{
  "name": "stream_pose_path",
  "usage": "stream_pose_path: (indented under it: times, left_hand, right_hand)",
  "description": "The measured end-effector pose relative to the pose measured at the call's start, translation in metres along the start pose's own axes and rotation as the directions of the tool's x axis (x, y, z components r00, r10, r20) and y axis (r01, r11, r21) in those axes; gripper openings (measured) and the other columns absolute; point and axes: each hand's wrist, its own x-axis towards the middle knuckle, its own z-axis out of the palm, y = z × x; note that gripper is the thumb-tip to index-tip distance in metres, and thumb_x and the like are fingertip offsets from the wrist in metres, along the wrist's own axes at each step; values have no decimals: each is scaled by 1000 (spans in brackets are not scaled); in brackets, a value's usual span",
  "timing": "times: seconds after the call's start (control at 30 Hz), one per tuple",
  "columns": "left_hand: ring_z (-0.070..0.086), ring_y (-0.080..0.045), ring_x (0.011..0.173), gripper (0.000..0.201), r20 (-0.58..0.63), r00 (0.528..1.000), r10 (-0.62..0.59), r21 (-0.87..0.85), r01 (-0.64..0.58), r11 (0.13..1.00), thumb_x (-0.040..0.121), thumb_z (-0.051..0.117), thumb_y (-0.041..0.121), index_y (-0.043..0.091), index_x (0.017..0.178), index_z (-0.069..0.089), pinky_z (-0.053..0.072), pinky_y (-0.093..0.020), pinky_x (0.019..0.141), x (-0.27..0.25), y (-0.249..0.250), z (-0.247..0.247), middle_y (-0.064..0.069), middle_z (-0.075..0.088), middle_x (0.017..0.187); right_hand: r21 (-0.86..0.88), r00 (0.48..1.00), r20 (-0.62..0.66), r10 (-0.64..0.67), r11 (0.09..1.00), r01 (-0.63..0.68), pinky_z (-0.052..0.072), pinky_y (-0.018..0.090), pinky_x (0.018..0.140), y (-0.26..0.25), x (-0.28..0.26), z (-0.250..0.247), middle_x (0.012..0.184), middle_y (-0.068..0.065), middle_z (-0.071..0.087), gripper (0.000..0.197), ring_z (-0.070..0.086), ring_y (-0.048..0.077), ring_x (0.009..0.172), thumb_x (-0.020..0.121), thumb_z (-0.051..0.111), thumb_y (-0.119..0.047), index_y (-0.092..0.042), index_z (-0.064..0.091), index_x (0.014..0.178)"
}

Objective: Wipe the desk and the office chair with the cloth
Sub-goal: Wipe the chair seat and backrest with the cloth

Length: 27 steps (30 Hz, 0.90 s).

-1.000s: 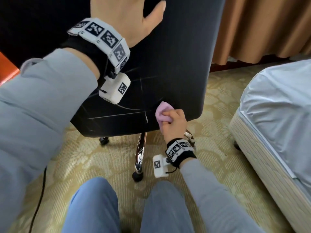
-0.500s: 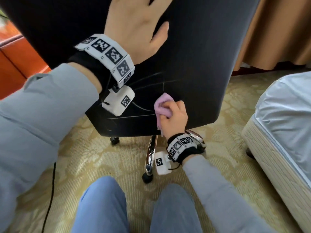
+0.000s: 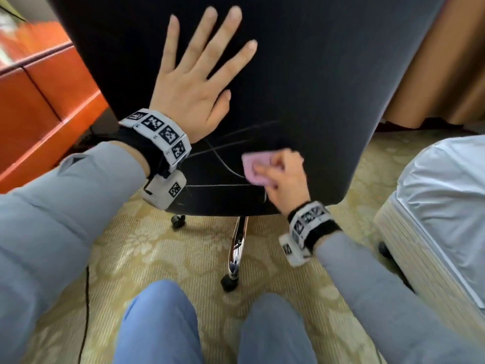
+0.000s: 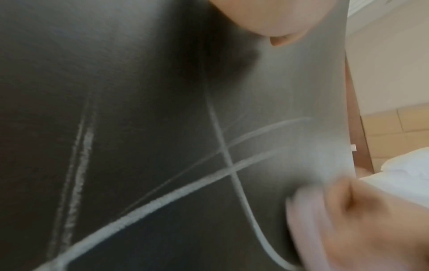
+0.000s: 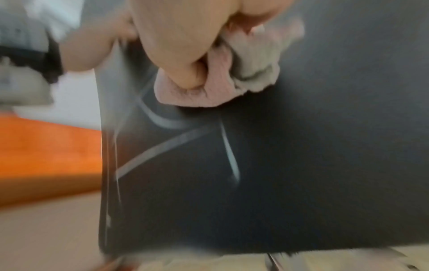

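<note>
Gripping bunched pink cloth (image 3: pixel 256 169) in right hand (image 3: pixel 284 177), scrubbing office chair (image 3: pixel 328 74) back; bracing with flat, spread left hand (image 3: pixel 193 85). Likely soft, light; chair probably rolling.

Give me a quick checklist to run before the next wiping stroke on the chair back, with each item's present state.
1. Cloth gripped in the right hand: ok, fingers curl round it.
2. Cloth touching the chair back: ok, pressed against its lower part.
3. Chair steadied: ok, the left hand lies flat on the back, fingers spread.
4. Marks left to wipe: not ok, pale lines still cross the dark surface left of the cloth.
5. Path to those lines: ok, nothing lies between cloth and lines.
6. Desk wiped: cannot tell, only an orange edge shows.
</note>
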Motion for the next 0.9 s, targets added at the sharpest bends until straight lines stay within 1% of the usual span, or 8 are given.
stream_pose_path:
  times: [0.1, 0.27, 0.37, 0.5, 0.57, 0.67, 0.77, 0.9]
  left_hand:
    - [2, -33, 154, 67, 11, 1000, 23, 5, -23, 1000, 99, 39, 29, 29, 160, 10, 2, -63, 120, 0, 1, 0, -10, 4, 167]
    - [3, -32, 154, 67, 14, 999, 35, -13, -34, 999, 99, 38, 32, 29, 160, 9, 2, -63, 120, -1, -1, -1, -10, 5, 167]
    - [4, -31, 154, 65, -1, 999, 42, -22, -42, 999, 100, 35, 32, 29, 160, 10, 3, -62, 120, 1, -1, -1, -10, 7, 167]
    - [3, -31, 154, 69, 4, 999, 35, -1, -35, 999, 97, 38, 27, 29, 160, 11, 3, -62, 120, -1, -2, 1, -9, 6, 167]
    - [3, -31, 154, 70, 12, 999, 41, 2, -41, 999, 97, 39, 26, 30, 160, 10, 3, -62, 120, -3, 0, 0, -9, 5, 167]
    - [3, -30, 154, 69, 21, 999, 26, -9, -26, 1000, 96, 38, 28, 30, 160, 10, 4, -62, 120, -1, 2, -5, -8, 5, 167]
    - [2, -30, 154, 69, 34, 999, 21, -8, -21, 1000, 96, 38, 30, 31, 160, 10, 4, -63, 120, -1, 2, -3, -8, 5, 167]
    - [5, -28, 154, 67, 54, 999, -5, -40, 7, 999, 98, 35, 37, 32, 159, 9, 3, -60, 121, -4, 4, -2, -7, 7, 167]
  right_hand:
    - [-123, 990, 128, -60, 990, 76, 39, 30, 73, 8, -20, 6, 95, 7, 48, 44, 41, 21, 89, 70, 75, 5, -21, 75, 106]
    - [-112, 910, -310, -274, 961, 251, 44, 41, 69, -29, 106, -58, 88, 17, 57, 23, 51, 31, 82, 78, 71, -1, -16, 78, 94]
    - [-94, 893, -393, -218, 976, 197, 45, 34, 70, -35, 127, -64, 86, 16, 57, 16, 54, 30, 82, 80, 74, -4, -16, 78, 89]
    - [-4, 992, -87, -90, 996, 90, 43, 38, 68, -3, 14, 7, 86, 18, 53, 34, 50, 33, 77, 71, 77, 3, -19, 63, 93]
    - [-92, 990, 137, -23, 995, 36, 40, 30, 65, 13, -46, 31, 87, 11, 50, 42, 48, 28, 79, 73, 80, -1, -23, 63, 104]
    - [-152, 981, 193, -30, 986, 61, 46, 33, 58, 19, -51, 31, 88, 7, 49, 38, 47, 25, 81, 76, 76, -1, -19, 72, 109]
    - [-128, 981, -62, -186, 976, 177, 43, 36, 62, -1, 15, -5, 93, 7, 46, 35, 48, 28, 80, 79, 67, 0, -17, 73, 108]
    - [-153, 899, -370, -234, 970, 189, 43, 29, 71, -19, 91, -49, 90, 17, 54, 24, 54, 32, 78, 85, 68, -3, -14, 76, 106]
